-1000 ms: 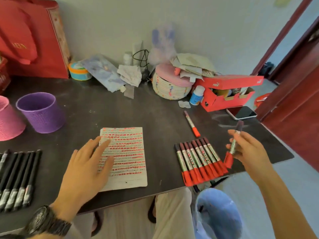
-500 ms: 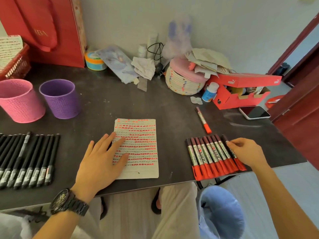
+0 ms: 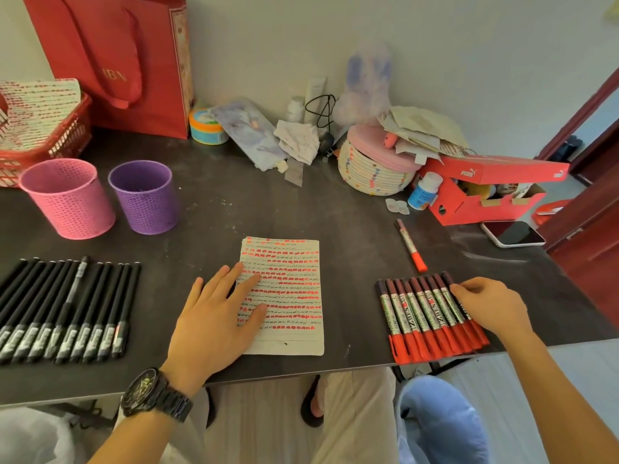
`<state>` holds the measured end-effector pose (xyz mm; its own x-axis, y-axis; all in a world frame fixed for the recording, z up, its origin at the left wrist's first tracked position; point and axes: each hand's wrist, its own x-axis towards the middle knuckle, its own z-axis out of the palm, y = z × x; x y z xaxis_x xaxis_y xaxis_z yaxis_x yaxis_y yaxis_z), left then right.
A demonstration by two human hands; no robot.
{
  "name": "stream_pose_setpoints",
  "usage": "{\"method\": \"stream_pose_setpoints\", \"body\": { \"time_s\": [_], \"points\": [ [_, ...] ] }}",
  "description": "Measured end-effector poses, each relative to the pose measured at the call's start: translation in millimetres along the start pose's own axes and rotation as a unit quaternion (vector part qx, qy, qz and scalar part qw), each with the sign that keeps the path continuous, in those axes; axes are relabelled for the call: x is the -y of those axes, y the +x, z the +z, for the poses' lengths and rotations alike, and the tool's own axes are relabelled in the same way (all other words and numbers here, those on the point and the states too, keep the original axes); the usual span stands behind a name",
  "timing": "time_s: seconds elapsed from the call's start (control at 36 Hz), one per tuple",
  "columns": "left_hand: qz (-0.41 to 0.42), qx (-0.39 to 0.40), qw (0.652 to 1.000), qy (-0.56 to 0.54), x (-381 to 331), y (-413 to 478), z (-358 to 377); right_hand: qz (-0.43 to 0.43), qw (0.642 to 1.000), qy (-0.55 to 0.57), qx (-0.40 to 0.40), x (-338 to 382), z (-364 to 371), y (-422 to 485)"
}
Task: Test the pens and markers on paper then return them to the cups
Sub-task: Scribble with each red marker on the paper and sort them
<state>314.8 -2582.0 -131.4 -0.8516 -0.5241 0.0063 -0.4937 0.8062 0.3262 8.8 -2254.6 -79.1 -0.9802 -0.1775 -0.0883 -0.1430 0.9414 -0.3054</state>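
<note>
A sheet of paper [image 3: 294, 316] covered in red and black test strokes lies at the table's middle front. My left hand [image 3: 214, 316] rests flat on its left edge, fingers straight. A row of several red-capped markers [image 3: 418, 316] lies to the right, near the front edge. My right hand [image 3: 489, 306] lies on the rightmost marker of that row, fingertips touching its dark upper end. One more red marker [image 3: 410, 244] lies alone behind the row. Several black pens [image 3: 67, 313] are lined up at the left. A pink cup [image 3: 67, 199] and a purple cup [image 3: 144, 197] stand behind the pens.
A red basket [image 3: 50, 139] and red bag [image 3: 117, 61] stand at the back left. Against the wall sits clutter, including a woven basket [image 3: 371, 172]. A red shoe box [image 3: 485, 192] and a phone [image 3: 514, 233] are at the right. The dark table [image 3: 268, 209] ends just behind my wrists.
My right hand, which held a red marker up in the air, has come down and laid it at the right end of the row. The left hand has stayed on the paper.
</note>
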Motion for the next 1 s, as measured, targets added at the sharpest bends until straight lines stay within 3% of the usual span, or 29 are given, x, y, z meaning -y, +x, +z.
{"method": "stream_pose_setpoints", "body": {
  "time_s": [0.19, 0.39, 0.56, 0.67, 0.78, 0.86, 0.92, 1.0],
  "points": [
    [0.008, -0.016, 1.000, -0.016, 0, -2, 1, -0.001, 0.998, 0.000, -0.058, 31, -1, 3],
    [0.008, -0.024, 1.000, -0.017, 0, -2, 1, -0.055, 0.998, -0.018, -0.025, 80, 8, 22],
    [0.005, -0.032, 0.999, -0.040, 1, -3, 1, -0.051, 0.992, -0.117, 0.012, 104, 21, 41],
    [-0.001, -0.038, 0.998, -0.050, 2, -3, 2, -0.046, 0.992, -0.116, 0.008, 113, 25, 48],
    [-0.006, -0.043, 0.997, -0.066, 2, -4, 0, -0.051, 0.998, 0.013, -0.017, 125, 25, 38],
    [-0.006, -0.048, 0.995, -0.084, 1, -4, -1, -0.093, 0.982, 0.164, -0.031, 138, 23, 14],
    [-0.006, -0.058, 0.993, -0.101, 0, -5, -2, -0.111, 0.954, 0.276, -0.018, 146, 21, -11],
    [-0.009, -0.075, 0.988, -0.133, 0, -7, -4, -0.109, 0.886, 0.449, 0.038, 155, 17, -58]
  ]
}}
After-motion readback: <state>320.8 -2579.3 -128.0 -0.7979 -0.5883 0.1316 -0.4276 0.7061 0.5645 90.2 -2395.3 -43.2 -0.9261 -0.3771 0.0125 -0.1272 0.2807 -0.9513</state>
